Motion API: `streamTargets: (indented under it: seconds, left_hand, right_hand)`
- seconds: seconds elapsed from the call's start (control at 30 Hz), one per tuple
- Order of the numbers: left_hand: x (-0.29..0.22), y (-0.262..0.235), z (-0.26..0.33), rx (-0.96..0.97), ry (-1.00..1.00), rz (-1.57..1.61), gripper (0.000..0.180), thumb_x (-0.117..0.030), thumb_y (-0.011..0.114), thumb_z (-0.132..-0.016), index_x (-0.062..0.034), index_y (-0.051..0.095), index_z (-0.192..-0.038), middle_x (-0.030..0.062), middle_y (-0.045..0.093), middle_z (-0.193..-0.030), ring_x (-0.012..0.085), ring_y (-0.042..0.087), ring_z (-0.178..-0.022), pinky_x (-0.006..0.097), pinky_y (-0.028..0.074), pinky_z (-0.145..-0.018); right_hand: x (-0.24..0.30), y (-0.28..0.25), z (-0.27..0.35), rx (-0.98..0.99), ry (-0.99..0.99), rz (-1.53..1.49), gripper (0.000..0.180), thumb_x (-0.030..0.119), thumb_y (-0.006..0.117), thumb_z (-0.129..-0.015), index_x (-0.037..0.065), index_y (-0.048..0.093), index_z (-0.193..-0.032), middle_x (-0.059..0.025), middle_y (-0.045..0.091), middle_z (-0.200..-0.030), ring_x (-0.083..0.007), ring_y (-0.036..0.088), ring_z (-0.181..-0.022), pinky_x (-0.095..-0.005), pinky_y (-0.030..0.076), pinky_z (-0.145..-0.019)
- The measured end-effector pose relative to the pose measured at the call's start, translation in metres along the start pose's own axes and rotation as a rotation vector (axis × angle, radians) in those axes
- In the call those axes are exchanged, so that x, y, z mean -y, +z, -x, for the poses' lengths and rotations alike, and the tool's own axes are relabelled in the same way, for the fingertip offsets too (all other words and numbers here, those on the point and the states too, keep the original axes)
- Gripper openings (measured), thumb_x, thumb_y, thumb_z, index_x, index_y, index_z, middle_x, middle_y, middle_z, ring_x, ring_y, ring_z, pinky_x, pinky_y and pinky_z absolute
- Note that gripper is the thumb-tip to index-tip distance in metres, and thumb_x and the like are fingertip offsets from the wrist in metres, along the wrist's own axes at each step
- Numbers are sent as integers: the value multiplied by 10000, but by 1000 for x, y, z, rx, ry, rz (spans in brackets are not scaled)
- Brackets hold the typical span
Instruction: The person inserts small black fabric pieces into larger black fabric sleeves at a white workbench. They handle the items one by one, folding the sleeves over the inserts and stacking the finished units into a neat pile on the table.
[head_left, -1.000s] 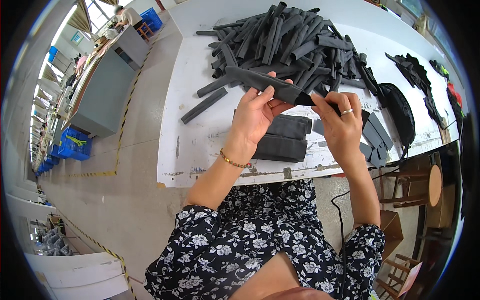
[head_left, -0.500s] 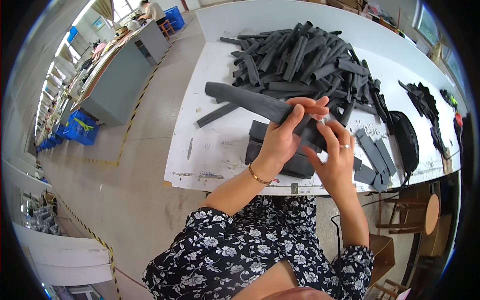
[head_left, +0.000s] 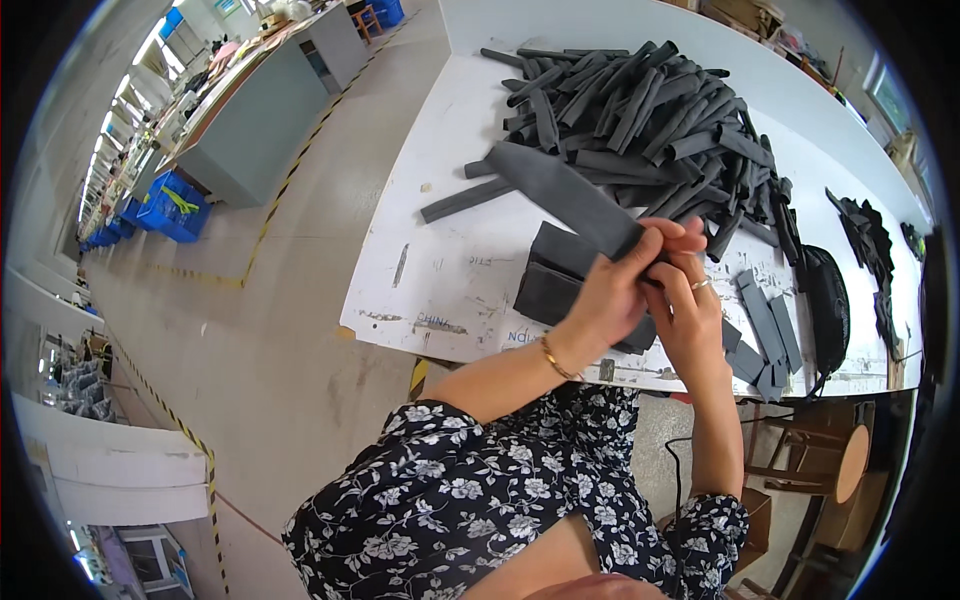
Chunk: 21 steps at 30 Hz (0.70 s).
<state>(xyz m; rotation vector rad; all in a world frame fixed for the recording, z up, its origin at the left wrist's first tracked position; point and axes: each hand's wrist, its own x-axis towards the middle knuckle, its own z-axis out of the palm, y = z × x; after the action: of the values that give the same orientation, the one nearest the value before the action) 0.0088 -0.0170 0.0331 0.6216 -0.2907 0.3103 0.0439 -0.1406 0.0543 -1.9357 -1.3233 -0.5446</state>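
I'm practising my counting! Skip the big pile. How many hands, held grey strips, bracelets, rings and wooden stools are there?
hands: 2, the left hand and the right hand
long dark grey foam strip, in the grip of both hands: 1
gold bracelet on the left wrist: 1
thin metal ring on the right hand: 1
round wooden stool: 1
Total: 6

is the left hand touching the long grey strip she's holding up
Touching. The head view shows the left hand with its fingers wrapped over the near end of the long grey strip, no gap between them; the right hand sits just behind it.
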Motion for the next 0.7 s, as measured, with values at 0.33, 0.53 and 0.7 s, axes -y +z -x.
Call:
streamTargets:
  seconds: [0.33, 0.53, 0.7]
  left_hand:
    - [-21, -1, 3, -81, 140, -3, 351, -280, 523, -1024, -27, 531, -1267, 150, 686, -1078, 346, 599, -1189, 480, 404, -1104]
    - [-8, 5, 14, -31, 190, 83, 319, -299, 489, -1037, -46, 565, -1215, 108, 696, -1062, 328, 543, -1268, 460, 384, -1121]
    - [-7, 7, 17, -9, 193, 30, 326, -322, 469, -1043, -62, 576, -1209, 108, 695, -1099, 301, 515, -1303, 434, 365, -1134]
  right_hand:
    - [-6, -16, 1, 7, -153, 51, 269, -79, 737, -715, 0, 549, -889, -139, 596, -982, -324, 606, -769, -416, 500, -624]
    - [0, -12, -5, -56, -267, 15, 276, -101, 742, -691, -18, 563, -883, -145, 593, -968, -287, 589, -692, -376, 482, -547]
    - [1, -7, -8, -81, -305, -12, 288, -100, 744, -672, -22, 567, -885, -145, 598, -969, -281, 593, -691, -365, 483, -546]
